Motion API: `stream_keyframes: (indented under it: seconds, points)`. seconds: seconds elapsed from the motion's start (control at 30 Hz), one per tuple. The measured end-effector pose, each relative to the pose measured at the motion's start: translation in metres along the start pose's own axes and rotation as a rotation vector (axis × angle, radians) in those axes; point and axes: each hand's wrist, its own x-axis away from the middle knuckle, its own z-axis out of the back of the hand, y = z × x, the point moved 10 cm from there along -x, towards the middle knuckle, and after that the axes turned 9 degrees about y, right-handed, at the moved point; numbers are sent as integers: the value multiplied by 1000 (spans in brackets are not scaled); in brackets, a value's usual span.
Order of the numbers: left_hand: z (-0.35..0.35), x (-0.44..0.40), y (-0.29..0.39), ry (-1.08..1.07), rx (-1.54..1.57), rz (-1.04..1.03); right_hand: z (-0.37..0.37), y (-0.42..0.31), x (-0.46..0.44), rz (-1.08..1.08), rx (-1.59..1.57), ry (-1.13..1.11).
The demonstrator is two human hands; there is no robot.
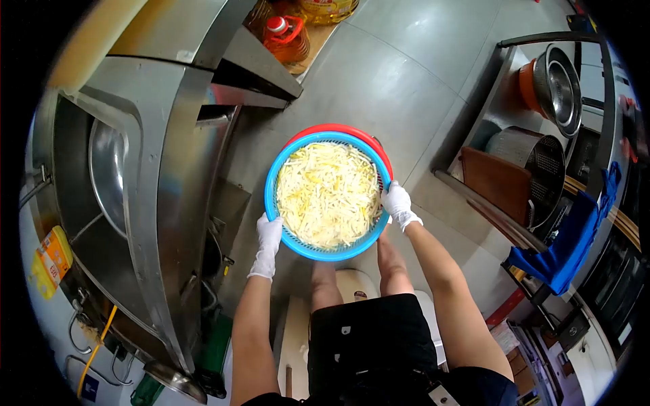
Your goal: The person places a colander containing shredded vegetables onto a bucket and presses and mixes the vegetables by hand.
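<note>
A round blue plastic basket (273, 218) full of pale, yellowish-white shredded vegetable (328, 193) is held out in front of me at the middle of the view. My left hand (269, 235), in a white glove, grips the rim at its lower left. On the right side, my white-gloved right hand (398, 204) is closed on the same rim. Behind the basket a red basin (374, 144) shows as a crescent along the top and right; whether the two touch I cannot tell.
At left stands a steel sink unit (156, 169) holding a metal bowl (112, 172). An oil bottle (286, 39) sits on a low board at the top. The right-hand rack carries bowls (560, 88), a perforated pot (542, 169) and a blue cloth (565, 250). Grey tiled floor (406, 51) lies between.
</note>
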Motion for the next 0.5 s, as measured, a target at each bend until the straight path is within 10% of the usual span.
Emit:
stream_keyframes:
  seconds: [0.5]
  points:
    - [-4,-13,-19,-14,-63,-20,-4,2,13,-129,5,37]
